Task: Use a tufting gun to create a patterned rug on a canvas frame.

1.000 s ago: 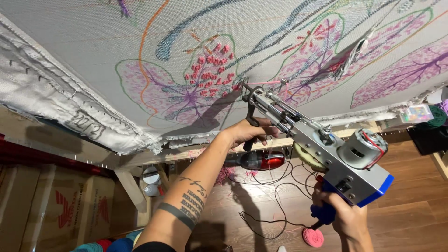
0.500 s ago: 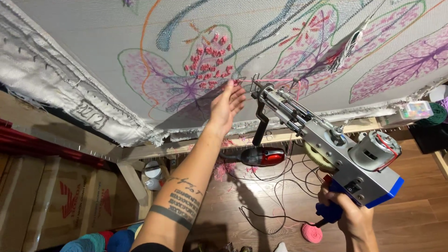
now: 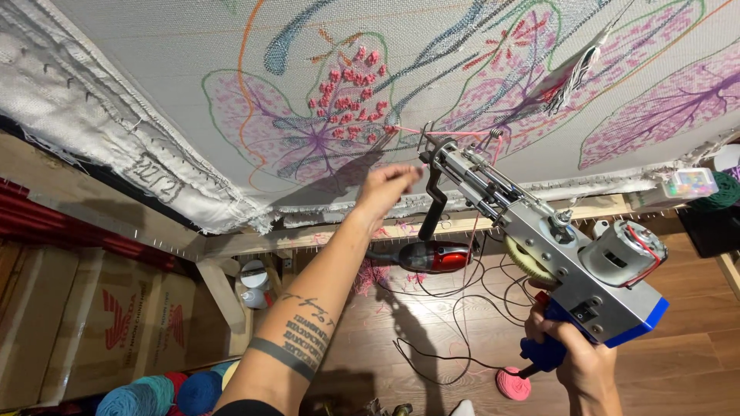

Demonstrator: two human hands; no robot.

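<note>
Stretched tufting cloth (image 3: 193,69) overhead, brown cardboard boxes (image 3: 92,323) lower left — left hand (image 3: 385,189) fingers pinching pink yarn (image 3: 432,132), right hand (image 3: 582,362) gripping tufting gun (image 3: 539,239)

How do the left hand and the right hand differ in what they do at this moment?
The right hand grips the blue handle of the tufting gun low in the view; the left hand is raised near the gun's tip, pinching pink yarn. The right is closed, the left loosely curled. Both are bare.
</note>
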